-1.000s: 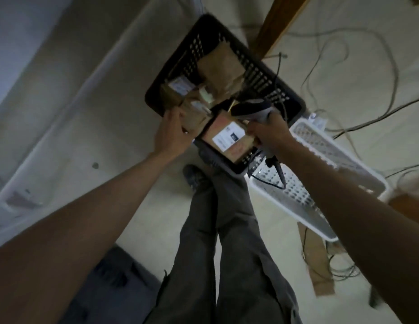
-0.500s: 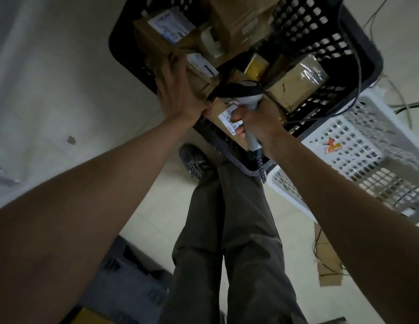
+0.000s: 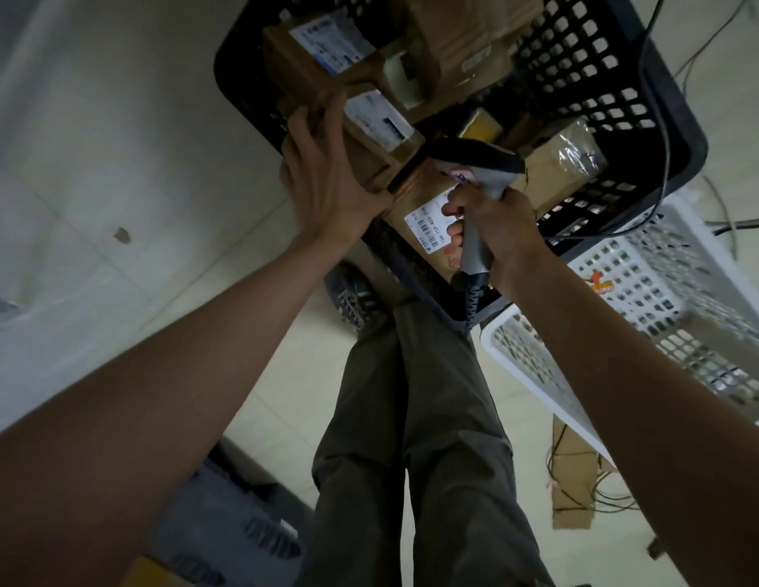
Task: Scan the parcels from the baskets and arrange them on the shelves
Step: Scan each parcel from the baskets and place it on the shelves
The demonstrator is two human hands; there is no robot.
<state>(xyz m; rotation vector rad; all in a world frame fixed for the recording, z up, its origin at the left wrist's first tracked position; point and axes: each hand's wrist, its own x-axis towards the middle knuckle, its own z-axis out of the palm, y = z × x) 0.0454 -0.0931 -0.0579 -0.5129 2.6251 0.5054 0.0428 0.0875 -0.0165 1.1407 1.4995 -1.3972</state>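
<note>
In the upper centre of the frame, a black basket (image 3: 649,120) on the floor holds several brown parcels. The left hand (image 3: 326,180) grips one labelled parcel (image 3: 369,133) at the basket's left rim, fingers curled round its side. The right hand (image 3: 492,230) holds a grey barcode scanner (image 3: 475,171) by its handle, head over a parcel with a barcode label (image 3: 428,224). A white basket (image 3: 538,374) sits at right, touching the black one.
</note>
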